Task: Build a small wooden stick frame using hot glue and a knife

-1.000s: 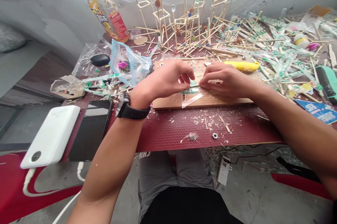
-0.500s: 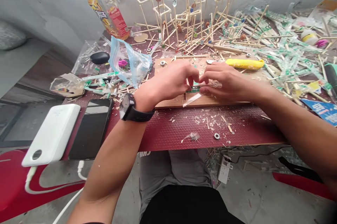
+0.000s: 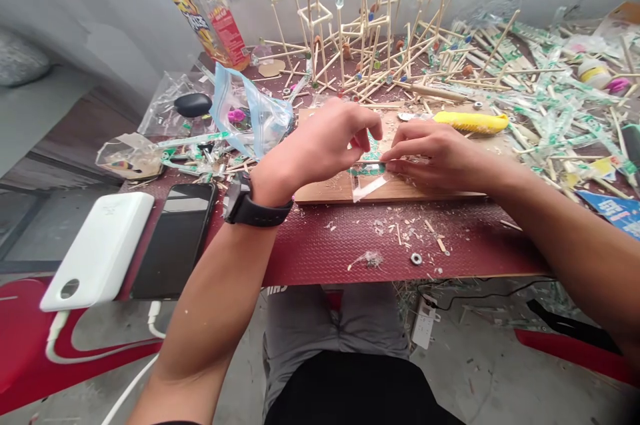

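Observation:
On the wooden board, a clear plastic wrapper with green print lies between my hands. A thin wooden stick rests across it. My right hand pinches the stick's right end between thumb and fingers. Above the left end hovers my left hand, with its index finger bent and raised and a gap to the thumb; the other fingers are partly hidden. A bare clear flap of the wrapper points toward the board's front edge. Just beyond my right hand lies a yellow-handled tool.
Behind the board stand stick frames with clay lumps and glass beads. Heaped sticks and wrappers cover the right. At left are a drink bottle, a blue-edged plastic bag, a phone and a white power bank.
My left index finger has lifted and moved away from the thumb, showing more of the green-printed wrapper. My right hand stays at the stick's right end. The view has shifted slightly.

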Demonstrator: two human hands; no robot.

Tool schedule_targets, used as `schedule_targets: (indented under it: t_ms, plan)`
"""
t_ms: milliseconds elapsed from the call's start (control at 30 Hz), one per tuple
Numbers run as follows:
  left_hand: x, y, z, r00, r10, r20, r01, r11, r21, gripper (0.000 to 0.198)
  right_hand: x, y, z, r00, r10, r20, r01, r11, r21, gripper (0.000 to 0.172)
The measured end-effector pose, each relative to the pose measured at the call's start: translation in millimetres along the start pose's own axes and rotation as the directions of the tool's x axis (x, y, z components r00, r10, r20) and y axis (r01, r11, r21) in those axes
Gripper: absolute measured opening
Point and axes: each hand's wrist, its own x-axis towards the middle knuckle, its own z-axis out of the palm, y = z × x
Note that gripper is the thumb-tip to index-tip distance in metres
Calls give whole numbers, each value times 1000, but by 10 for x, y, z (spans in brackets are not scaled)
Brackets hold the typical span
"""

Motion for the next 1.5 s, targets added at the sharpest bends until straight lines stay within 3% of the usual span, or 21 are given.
schedule_targets:
  t_ms: [567,1000,1500]
  plan:
    - [-5,-18,-15,991,-29,133,30,999,-11,32,-17,58,45,999,-40,-18,40,999,0,27]
    - [17,19,31,995,-33,94,25,996,83,31,3,34,45,996,-76,-36,76,997,-4,24]
    - [16,-3,21,996,-26,89,25,999,20,34,60,-61,165,996,33,-86,-34,999,-16,24]
